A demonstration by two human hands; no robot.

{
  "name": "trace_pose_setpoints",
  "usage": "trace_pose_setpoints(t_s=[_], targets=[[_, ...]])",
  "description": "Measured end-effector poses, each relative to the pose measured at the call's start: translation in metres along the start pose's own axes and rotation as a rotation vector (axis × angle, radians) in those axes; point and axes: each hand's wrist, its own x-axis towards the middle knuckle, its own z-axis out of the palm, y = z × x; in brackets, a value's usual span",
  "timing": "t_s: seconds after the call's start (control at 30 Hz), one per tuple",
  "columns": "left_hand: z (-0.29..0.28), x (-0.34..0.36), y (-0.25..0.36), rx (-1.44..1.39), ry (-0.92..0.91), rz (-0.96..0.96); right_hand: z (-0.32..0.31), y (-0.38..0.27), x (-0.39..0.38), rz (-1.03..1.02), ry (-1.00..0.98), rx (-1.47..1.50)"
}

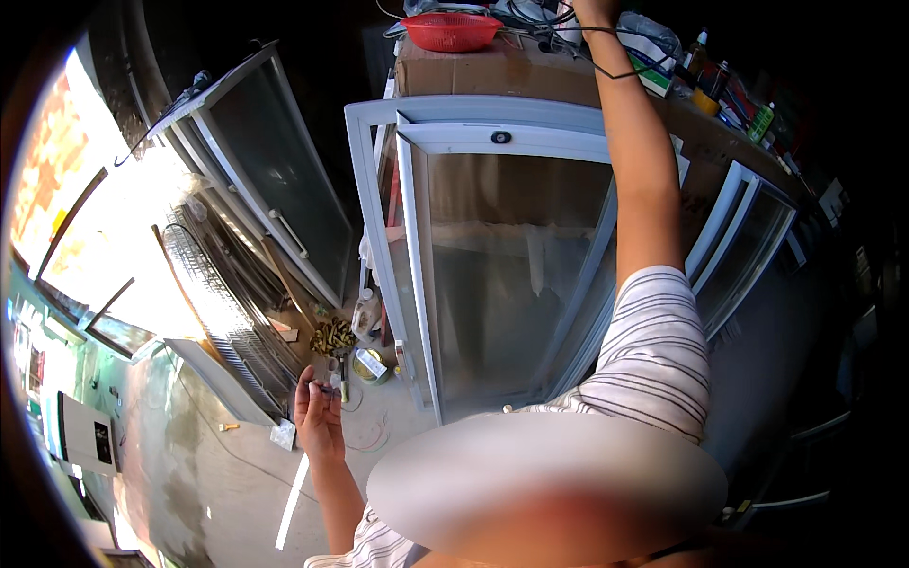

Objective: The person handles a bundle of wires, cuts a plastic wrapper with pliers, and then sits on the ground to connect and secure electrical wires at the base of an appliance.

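My left hand (318,415) is raised over the floor at lower left, its thumb and fingers closed on a small dark piece (328,389) too small to name. Stretched far forward, my right hand (597,13) reaches among black cables (554,36) on top of a large cardboard box (530,71). Its fingers run past the upper edge, so their hold is hidden. Between my arms a white-framed glass window panel (511,284) leans upright against the box, with a small dark oval fitting (501,137) on its top rail.
A red plastic basket (453,32) stands on the box, and bottles (708,90) crowd its right side. More framed panels lean at left (275,180) and right (743,246). On the floor are a coiled yellow-black bundle (333,336), a round tin (370,366) and a white jug (366,312).
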Motion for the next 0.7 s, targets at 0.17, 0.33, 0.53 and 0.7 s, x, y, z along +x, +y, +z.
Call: trace_pose_setpoints(t_s=[0.17,0.33,0.53,0.7], targets=[[-0.012,-0.021,-0.02,-0.035,0.117,0.05,0.073,0.128,0.057,0.057,-0.311,-0.297],[-0.012,-0.037,-0.019,0.017,0.191,0.089,0.073,0.121,0.031,0.109,-0.643,-0.311],[0.009,-0.023,-0.021,0.078,0.154,0.097,-0.032,0.048,0.05,0.248,-1.235,-0.527],[0.015,-0.02,-0.032,0.062,0.129,0.087,-0.101,-0.008,0.02,-0.305,-0.821,-1.221]])
